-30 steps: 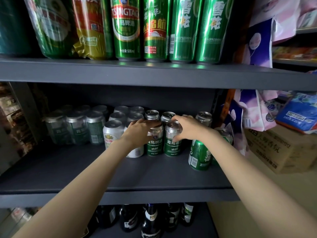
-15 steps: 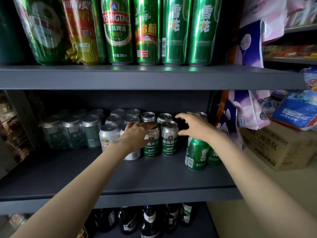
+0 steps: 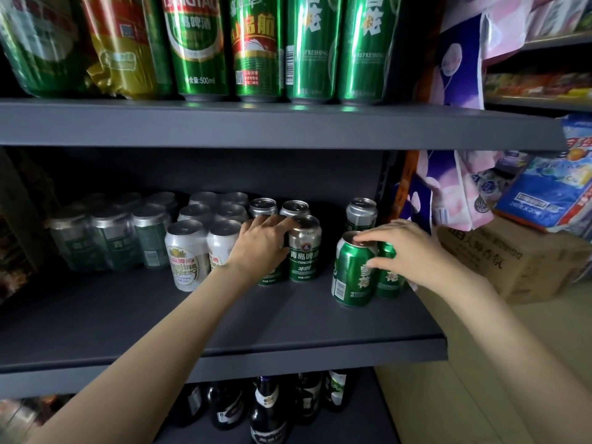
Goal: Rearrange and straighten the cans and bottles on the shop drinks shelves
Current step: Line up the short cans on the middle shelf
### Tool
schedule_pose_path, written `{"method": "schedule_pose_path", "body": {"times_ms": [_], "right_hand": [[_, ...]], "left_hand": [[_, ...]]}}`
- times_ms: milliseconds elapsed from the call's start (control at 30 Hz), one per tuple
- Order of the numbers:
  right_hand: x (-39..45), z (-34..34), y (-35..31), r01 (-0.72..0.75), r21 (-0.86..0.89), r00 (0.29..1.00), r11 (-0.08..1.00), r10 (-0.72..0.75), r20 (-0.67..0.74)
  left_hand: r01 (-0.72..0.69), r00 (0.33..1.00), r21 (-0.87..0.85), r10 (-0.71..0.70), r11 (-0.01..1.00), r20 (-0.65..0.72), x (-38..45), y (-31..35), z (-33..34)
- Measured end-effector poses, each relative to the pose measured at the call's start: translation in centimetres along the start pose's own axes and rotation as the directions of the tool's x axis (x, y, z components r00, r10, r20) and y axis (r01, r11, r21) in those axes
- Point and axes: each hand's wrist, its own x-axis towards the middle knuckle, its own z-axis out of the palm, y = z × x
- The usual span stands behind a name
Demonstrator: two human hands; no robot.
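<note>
My left hand (image 3: 261, 248): reaching into the middle shelf, fingers curled over the top and front of a dark green Tsingtao can (image 3: 272, 274) that is mostly hidden behind my hand; the fingertips also touch the rim of its neighbour.
Neighbour can (image 3: 304, 248): upright, silver shoulder and green label, just right of my left hand, at the front of its row.
My right hand (image 3: 410, 251): fingers bent around a bright green can (image 3: 352, 270), forefinger lying on its lid, thumb pressing the side.
Bright green can: leans a little to the left, near the right end of the middle shelf, touching a second bright green can (image 3: 389, 277) behind my palm.
Lone can (image 3: 361, 214): upright at the back, behind the bright green pair.
Middle shelf (image 3: 192, 318): dark grey, its front strip bare.
White cans (image 3: 187, 254): a pair at the front with more behind, just left of my left wrist.
Wrapped pack (image 3: 109, 238): silver-topped cans under clear film, far left.
Upper shelf (image 3: 256, 123): carries tall green cans (image 3: 312, 46) in a row, with film-wrapped packs (image 3: 121, 43) to their left.
Bottom shelf: dark bottles (image 3: 267, 408) stand in shadow.
Right of the shelving: a cardboard box (image 3: 525, 261) with a blue package (image 3: 551, 193) on top; pink and purple packets (image 3: 448, 193) hang beside the shelf post.
</note>
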Motion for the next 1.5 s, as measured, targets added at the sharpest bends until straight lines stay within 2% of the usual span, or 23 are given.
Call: {"method": "schedule_pose_path", "body": {"times_ms": [167, 333, 467, 567, 633, 700, 733, 800, 867, 933, 1100, 1233, 1400, 1500], "right_hand": [[3.7, 2.0, -0.6, 0.001, -0.100, 0.998, 0.995, -0.008, -0.070], [7.9, 2.9, -0.8, -0.047, -0.226, 0.998, 0.973, 0.037, -0.048], [10.3, 3.9, -0.9, -0.069, -0.346, 0.996, 0.936, 0.046, -0.075], [9.8, 3.8, -0.9, -0.104, -0.303, 0.992, 0.947, 0.076, -0.104], [8.0, 3.3, -0.5, -0.126, -0.260, 0.981, 0.957, 0.081, -0.178], [5.5, 2.3, 0.4, -0.173, -0.132, 0.957, 0.976, 0.135, -0.256], [4.3, 1.9, 1.2, -0.195, -0.031, 0.951, 0.980, 0.182, -0.251], [1.9, 1.3, 2.7, -0.221, 0.149, 0.962, 0.964, 0.240, -0.126], [0.4, 1.3, 3.9, -0.229, 0.259, 0.973, 0.938, 0.227, 0.039], [-0.2, 1.5, 4.4, -0.204, 0.271, 0.978, 0.941, 0.187, 0.090], [1.7, 1.5, 3.4, -0.136, 0.269, 0.989, 0.953, 0.114, 0.096], [4.4, 2.8, 1.1, -0.076, 0.289, 0.995, 0.954, 0.052, 0.088], [5.6, 3.8, 0.7, -0.055, 0.236, 0.997, 0.970, 0.042, 0.060], [5.5, 4.6, 1.0, -0.050, 0.278, 0.999, 0.959, 0.048, 0.015]], "left_hand": [[-0.016, 0.999, -0.059, 0.014, 0.998, -0.049, -0.3, -0.2, 0.3], [0.006, 1.000, -0.002, -0.006, 1.000, -0.010, 0.2, 0.2, -0.1], [0.020, 0.999, 0.027, -0.019, 0.999, -0.037, 0.1, 0.4, 0.2], [0.018, 0.999, 0.042, -0.016, 0.999, -0.049, 0.1, 0.5, 0.5], [0.018, 0.999, 0.049, -0.016, 0.999, -0.044, 0.1, 0.3, 0.8], [-0.014, 0.995, 0.027, 0.017, 1.000, -0.099, -0.2, 0.5, 1.2], [-0.040, 0.990, 0.046, 0.046, 0.998, -0.135, -0.3, 0.5, 1.7], [-0.047, 0.977, 0.089, 0.064, 0.995, -0.203, -0.4, 0.4, 2.4], [-0.055, 0.974, 0.106, 0.077, 0.993, -0.215, -0.6, 0.5, 2.4], [-0.066, 0.973, 0.085, 0.083, 0.994, -0.215, -0.6, 0.5, 2.3], [-0.064, 0.970, 0.072, 0.079, 0.995, -0.230, -0.5, 0.3, 2.3], [-0.052, 0.985, 0.022, 0.055, 0.998, -0.166, -0.6, 0.3, 2.0], [-0.056, 0.977, 0.048, 0.064, 0.997, -0.201, -0.4, 0.2, 1.8], [-0.004, 0.996, 0.026, 0.006, 1.000, -0.089, -0.3, 0.8, 1.7]]}}
